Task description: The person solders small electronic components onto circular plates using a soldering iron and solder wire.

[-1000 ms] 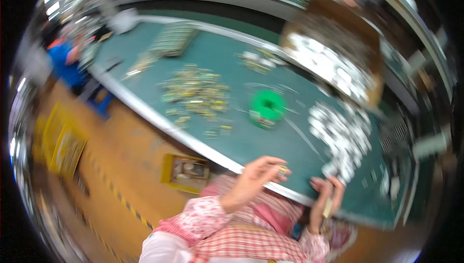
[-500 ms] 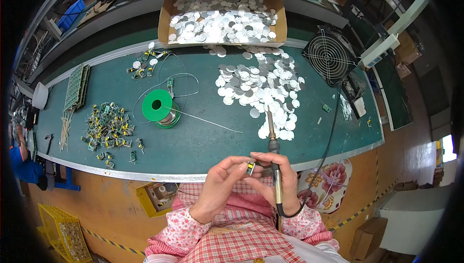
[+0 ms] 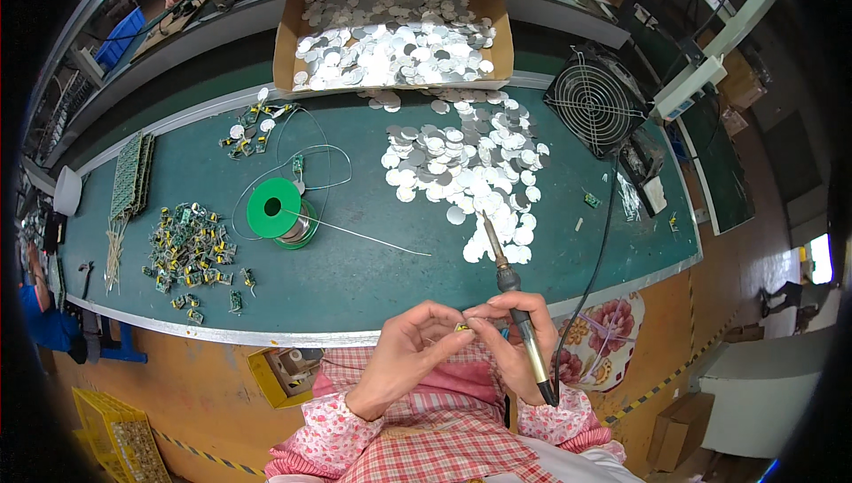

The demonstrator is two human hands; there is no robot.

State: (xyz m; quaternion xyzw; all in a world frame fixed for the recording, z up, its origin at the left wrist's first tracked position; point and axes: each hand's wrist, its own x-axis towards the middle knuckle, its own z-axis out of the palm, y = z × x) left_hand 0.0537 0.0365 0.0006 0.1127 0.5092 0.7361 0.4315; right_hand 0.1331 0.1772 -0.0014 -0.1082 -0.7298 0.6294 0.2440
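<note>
My left hand [image 3: 410, 354] pinches a small circuit board [image 3: 461, 328] with a yellow part, in front of the bench edge. Fingers cover most of the board. My right hand [image 3: 522, 341] is closed round a soldering iron [image 3: 531, 345], while its thumb and fingertips meet the left fingertips at the board. The iron's tip points up and away, over a pile of silvery round discs [image 3: 457, 159]. On the bench to the left, a green reel of solder wire [image 3: 266, 195] lies with its loose end stretching right. A single small board with a disc stands behind the reel.
A heap of small boards [image 3: 191, 243] lies left, beside stacked green panels [image 3: 133, 172]. More boards with discs [image 3: 253, 133] lie farther back. A cardboard box [image 3: 284, 48] of discs stands at the back, a black fan [image 3: 596, 97] at the right. The iron's cable [image 3: 603, 252] crosses the bench edge.
Both hands have moved slightly lower, and the right fingertips have closed in on the board. The iron has tilted, its handle end swinging right. The whole view has shifted a little.
</note>
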